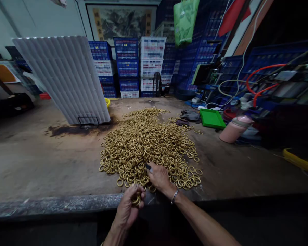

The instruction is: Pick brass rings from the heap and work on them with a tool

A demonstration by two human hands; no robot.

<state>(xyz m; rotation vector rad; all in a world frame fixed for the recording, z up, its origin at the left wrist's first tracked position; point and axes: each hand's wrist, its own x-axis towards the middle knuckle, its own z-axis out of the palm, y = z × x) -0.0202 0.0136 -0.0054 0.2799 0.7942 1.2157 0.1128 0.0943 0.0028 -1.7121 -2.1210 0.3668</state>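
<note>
Rings in a gold-coloured heap lie on the table, just beyond the left hand and beneath the right hand. By the table's front edge, the left hand curls around a few held rings. The right forearm, with a bracelet, slants in to the heap's near side. Its fingertips are hard to make out, so I can't tell whether they grip anything; the left fingers partly hide their rings.
</note>
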